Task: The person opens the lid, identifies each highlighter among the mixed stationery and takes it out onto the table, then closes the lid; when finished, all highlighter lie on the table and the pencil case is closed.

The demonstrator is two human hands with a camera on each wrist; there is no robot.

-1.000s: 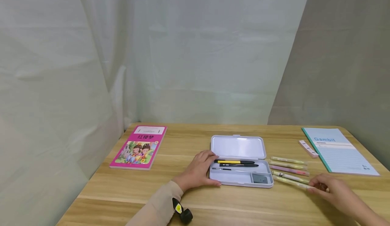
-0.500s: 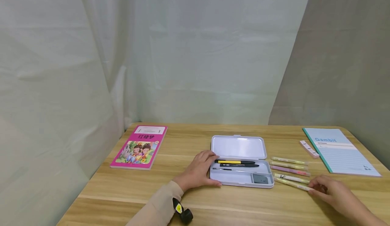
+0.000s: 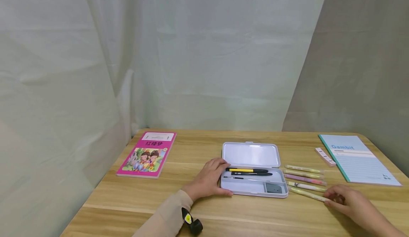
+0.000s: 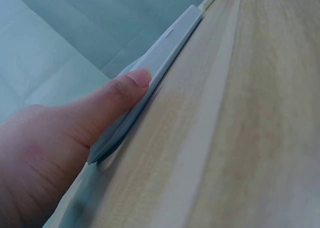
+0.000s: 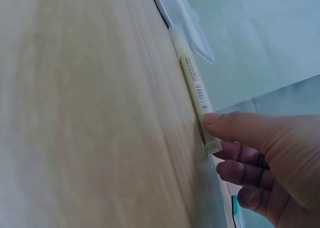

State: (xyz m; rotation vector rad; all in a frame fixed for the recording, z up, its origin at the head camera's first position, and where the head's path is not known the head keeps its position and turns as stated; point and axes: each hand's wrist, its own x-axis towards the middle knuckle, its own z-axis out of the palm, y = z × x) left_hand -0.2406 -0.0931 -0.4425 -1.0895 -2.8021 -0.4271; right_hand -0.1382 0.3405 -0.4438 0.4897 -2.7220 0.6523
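A white pencil case lies open on the table, its lid folded back. My left hand grips its left end, thumb along the front wall, as the left wrist view also shows. Inside are a yellow-and-black pen, a black pen, a slim clear pen and a dark grey eraser. To its right lie several highlighters, including a purple-pink one and a white-and-yellow one. My right hand pinches the right end of the nearest yellow highlighter between thumb and fingers.
A pink book lies at the left of the wooden table. At the right, a light blue notebook sits beside a small pale pink strip. Pale curtains hang behind the table.
The nearest yellow highlighter has shifted slightly toward me with my right hand, widening its gap from the white-and-yellow one, which has also moved slightly. My left hand stays on the pencil case.
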